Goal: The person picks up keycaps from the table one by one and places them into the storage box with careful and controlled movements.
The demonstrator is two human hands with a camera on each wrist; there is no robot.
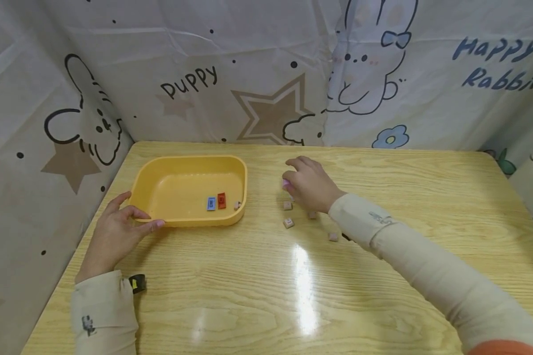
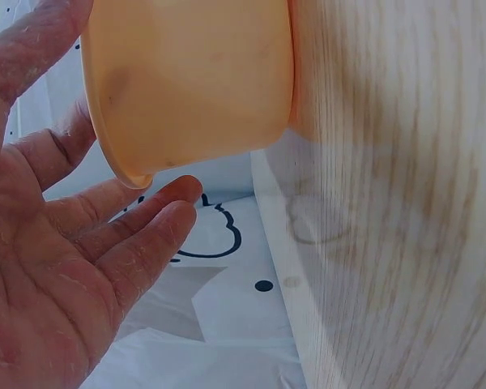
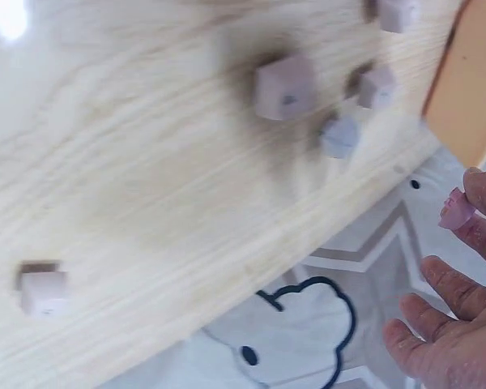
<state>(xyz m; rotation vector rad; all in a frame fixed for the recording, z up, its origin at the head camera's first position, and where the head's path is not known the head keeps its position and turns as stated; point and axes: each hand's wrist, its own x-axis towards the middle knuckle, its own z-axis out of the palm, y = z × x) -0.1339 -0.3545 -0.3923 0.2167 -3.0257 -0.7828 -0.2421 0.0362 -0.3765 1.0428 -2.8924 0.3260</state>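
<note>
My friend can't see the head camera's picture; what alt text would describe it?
A person's right hand pinches a small pink piece above a wood-grain table near several small pale blocks. The left hand holds the rim of a yellow tray containing a blue piece, a red piece and a pale piece.

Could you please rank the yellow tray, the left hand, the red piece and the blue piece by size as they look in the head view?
1. Yellow tray
2. Left hand
3. Red piece and blue piece: too alike to rank, both far smaller than the hand
</note>
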